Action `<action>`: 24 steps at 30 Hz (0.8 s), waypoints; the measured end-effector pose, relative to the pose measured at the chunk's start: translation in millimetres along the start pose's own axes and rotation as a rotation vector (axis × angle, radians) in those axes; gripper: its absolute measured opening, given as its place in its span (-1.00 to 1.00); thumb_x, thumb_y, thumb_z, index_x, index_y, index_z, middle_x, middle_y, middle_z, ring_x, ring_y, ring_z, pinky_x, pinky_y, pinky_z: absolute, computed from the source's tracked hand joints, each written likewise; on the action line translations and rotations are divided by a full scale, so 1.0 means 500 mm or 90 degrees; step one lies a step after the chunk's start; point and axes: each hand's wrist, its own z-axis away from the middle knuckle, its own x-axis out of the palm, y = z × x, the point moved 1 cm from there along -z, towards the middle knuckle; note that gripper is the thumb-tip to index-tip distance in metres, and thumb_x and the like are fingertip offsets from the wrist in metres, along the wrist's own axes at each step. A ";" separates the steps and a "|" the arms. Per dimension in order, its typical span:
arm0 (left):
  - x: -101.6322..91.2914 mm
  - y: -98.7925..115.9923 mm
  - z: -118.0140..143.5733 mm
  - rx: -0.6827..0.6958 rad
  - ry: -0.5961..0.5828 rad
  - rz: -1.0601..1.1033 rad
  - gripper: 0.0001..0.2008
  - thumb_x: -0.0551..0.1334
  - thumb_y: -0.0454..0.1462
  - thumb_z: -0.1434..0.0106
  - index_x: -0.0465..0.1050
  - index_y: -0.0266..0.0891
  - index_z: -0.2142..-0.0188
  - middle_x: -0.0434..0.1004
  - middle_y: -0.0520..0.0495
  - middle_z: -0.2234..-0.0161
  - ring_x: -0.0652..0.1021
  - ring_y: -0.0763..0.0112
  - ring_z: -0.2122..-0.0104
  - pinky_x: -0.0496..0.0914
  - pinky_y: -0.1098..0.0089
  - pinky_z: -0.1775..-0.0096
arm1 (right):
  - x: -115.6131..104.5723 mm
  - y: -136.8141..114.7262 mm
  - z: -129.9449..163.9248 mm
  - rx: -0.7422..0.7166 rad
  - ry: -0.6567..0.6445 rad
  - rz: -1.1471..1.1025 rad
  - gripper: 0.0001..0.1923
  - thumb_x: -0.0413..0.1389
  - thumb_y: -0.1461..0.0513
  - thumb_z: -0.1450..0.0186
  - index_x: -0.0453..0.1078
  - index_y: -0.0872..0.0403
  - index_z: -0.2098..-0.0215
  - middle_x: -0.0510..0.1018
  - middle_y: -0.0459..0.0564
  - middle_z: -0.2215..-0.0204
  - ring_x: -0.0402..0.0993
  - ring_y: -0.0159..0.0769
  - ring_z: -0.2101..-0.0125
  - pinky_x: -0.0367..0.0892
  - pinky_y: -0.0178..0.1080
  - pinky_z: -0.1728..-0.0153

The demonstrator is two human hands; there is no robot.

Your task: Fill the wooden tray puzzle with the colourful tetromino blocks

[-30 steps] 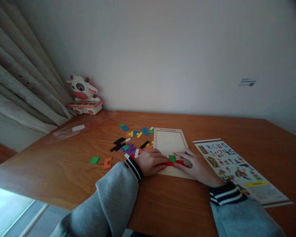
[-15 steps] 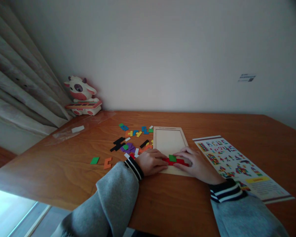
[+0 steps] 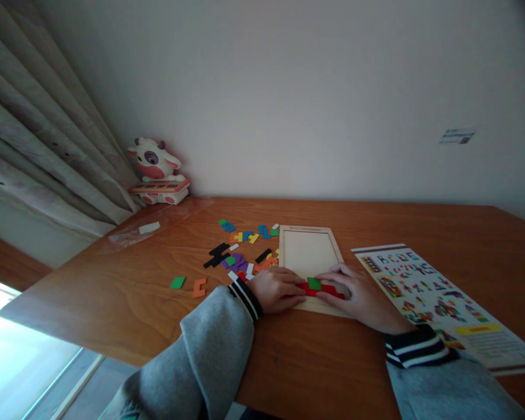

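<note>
A shallow wooden puzzle tray (image 3: 336, 245) lies flat, its near end under both hands. Red puzzle pieces (image 3: 332, 291) sit in that near end, with a green puzzle piece (image 3: 314, 283) against them. From the left, my left hand (image 3: 277, 290) is closed with its fingertips on the red piece's left end. My right hand (image 3: 361, 296) curls round the right side, finger and thumb on either side of the red piece, the forefinger close to the green one. The fingers cover parts of the pieces, so their outlines do not show fully.
Loose coloured pieces (image 3: 238, 262) lie left of the tray, with a green one (image 3: 177, 283) and an orange one (image 3: 199, 287) nearer me. A printed pattern sheet (image 3: 446, 303) is on the right. Clear plastic (image 3: 157, 226) and a cow toy (image 3: 160, 172) stand at the back left.
The whole view has shifted, so everything sits a little further right in the picture. Both hands keep almost the same place on the red pieces.
</note>
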 end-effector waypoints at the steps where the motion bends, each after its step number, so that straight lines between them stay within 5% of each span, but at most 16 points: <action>1: 0.000 0.000 0.000 -0.002 0.002 0.000 -0.73 0.14 -0.18 -0.40 0.60 -0.26 0.19 0.62 -0.14 0.08 0.59 0.30 0.09 0.47 0.31 0.00 | -0.001 -0.001 0.000 0.001 0.002 -0.002 -0.64 0.14 -0.06 -0.30 0.50 -0.11 0.04 0.51 0.00 0.16 0.49 -0.15 0.15 0.37 -0.06 0.08; 10: -0.011 0.005 -0.004 -0.048 0.000 -0.027 -0.74 0.14 -0.16 -0.39 0.56 -0.23 0.14 0.63 -0.13 0.10 0.59 0.32 0.11 0.47 0.30 0.04 | -0.006 -0.011 -0.001 0.013 0.026 -0.029 -0.67 0.12 -0.03 -0.32 0.50 -0.09 0.05 0.55 0.01 0.13 0.51 -0.13 0.12 0.39 -0.04 0.05; 20: -0.022 -0.031 0.014 -0.247 0.080 -0.109 -0.75 0.16 -0.24 -0.35 0.52 -0.26 0.07 0.60 -0.17 0.07 0.58 0.21 0.10 0.48 0.16 0.03 | -0.011 -0.011 0.000 0.016 0.044 -0.052 -0.72 0.02 0.06 -0.40 0.49 -0.04 0.08 0.57 0.03 0.14 0.51 -0.16 0.13 0.39 -0.07 0.07; 24: -0.025 -0.028 0.012 -0.187 0.092 -0.084 -0.78 0.13 -0.28 -0.37 0.53 -0.26 0.12 0.63 -0.14 0.11 0.58 0.25 0.13 0.48 0.22 0.05 | -0.012 -0.010 -0.001 0.008 0.056 -0.051 -0.73 -0.02 0.10 -0.42 0.48 -0.04 0.08 0.57 0.03 0.16 0.50 -0.16 0.12 0.38 -0.07 0.06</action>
